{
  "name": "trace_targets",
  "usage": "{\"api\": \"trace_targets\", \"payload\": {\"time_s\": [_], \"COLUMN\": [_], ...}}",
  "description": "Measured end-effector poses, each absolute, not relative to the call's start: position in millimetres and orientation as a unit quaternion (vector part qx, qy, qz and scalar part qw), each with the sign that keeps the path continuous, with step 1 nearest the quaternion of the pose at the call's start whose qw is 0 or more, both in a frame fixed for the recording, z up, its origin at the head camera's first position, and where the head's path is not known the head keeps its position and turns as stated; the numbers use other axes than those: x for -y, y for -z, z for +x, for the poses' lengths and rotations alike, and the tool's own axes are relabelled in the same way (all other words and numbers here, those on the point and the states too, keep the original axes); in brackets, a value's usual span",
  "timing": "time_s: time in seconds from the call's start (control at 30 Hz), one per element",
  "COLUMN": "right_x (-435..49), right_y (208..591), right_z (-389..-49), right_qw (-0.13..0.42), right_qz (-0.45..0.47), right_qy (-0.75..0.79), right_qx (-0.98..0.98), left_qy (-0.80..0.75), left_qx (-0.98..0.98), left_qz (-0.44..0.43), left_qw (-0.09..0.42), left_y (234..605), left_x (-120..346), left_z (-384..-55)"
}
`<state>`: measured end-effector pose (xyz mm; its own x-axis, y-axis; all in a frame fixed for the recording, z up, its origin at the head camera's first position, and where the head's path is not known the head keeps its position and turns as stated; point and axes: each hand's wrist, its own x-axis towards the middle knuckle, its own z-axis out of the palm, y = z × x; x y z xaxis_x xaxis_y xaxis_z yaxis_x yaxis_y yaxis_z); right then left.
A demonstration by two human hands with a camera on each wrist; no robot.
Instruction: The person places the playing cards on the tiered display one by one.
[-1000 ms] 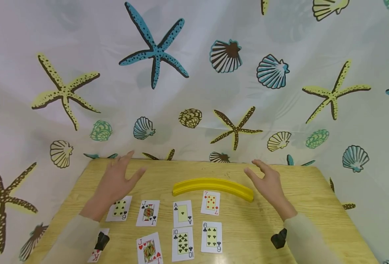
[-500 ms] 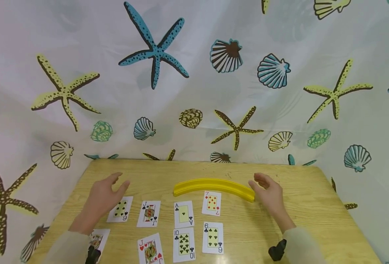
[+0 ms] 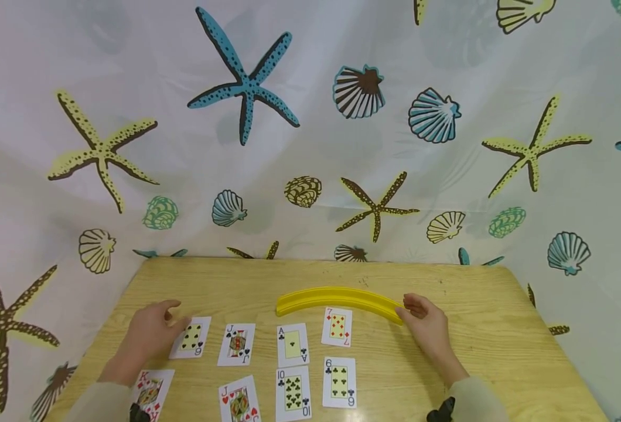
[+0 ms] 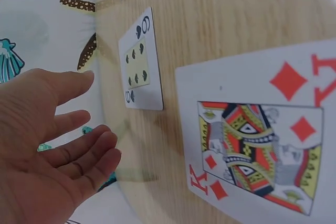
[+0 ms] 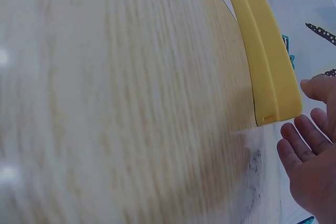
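My left hand [image 3: 149, 333] hovers at the left over the edge of a six of spades [image 3: 193, 339], its fingers loosely bent with nothing between them. In the left wrist view, a gap shows between that hand and the card. A king of diamonds [image 4: 252, 145] lies nearer to me, below the left wrist. My right hand [image 3: 427, 328] is at the right end of a curved yellow card holder [image 3: 337, 295]. Its thumb and fingers are spread around that end, and it grips nothing. Whether the thumb touches the holder, I cannot tell.
Face up on the wooden table [image 3: 490, 363] lie a jack of spades [image 3: 236, 344], an ace of clubs [image 3: 292, 344], a seven of diamonds [image 3: 337, 326], a jack of hearts [image 3: 239, 401], a ten of clubs [image 3: 293, 394] and a six of clubs [image 3: 339, 382]. A shell-patterned cloth [image 3: 289, 146] hangs behind.
Both hands have come down toward the table. The left moved left and nearer to me, uncovering the king of diamonds; the right lowered to the holder's end. Cards and holder stayed put.
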<state>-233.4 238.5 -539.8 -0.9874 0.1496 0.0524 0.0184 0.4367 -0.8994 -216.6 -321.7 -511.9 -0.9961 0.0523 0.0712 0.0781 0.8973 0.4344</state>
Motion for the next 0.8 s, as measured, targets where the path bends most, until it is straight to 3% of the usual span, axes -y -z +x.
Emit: {"api": "trace_targets", "payload": {"time_s": [0.37, 0.8], "right_x": [-240, -239], "right_y": [553, 560], "right_z": [-229, -227], "right_qw": [0.061, 0.068], "right_qz": [-0.056, -0.049], "right_qy": [-0.529, -0.518], "right_qx": [0.844, 0.851], "left_qy": [0.235, 0.23], "left_qx": [0.971, 0.972], "left_qz": [-0.015, -0.029], "left_qw": [-0.052, -0.05], "left_y": [518, 531], "left_x": [331, 336], "left_z": [-211, -215]}}
